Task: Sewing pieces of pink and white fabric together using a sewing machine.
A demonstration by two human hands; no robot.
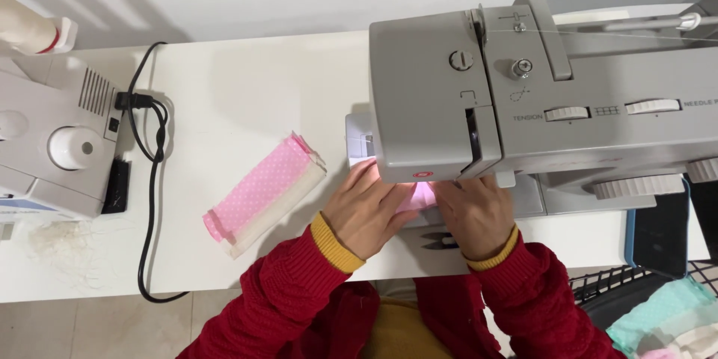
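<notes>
Both hands lie flat, fingers spread, palms down on a small pink cloth (416,197) under the front of the grey sewing machine (538,97). Left hand (365,209) presses the cloth's left side; right hand (474,209) presses the right side, fingertips nearly touching under the needle area. Not gripping, just pressing. A small red oval sticker (423,175) sits on the machine's lower front edge, just above the cloth.

Small black snips (440,239) lie on the white table (239,90) btwn the wrists, near the right hand.

Left of the hands, well apart: a stack of pink dotted & cream cloth strips (265,193), lying at a slant. Far left: a 2nd white machine (52,142) w/ black cord (153,179). Bottom right: a wire basket (621,288) w/ mint-green cloth (662,321).
</notes>
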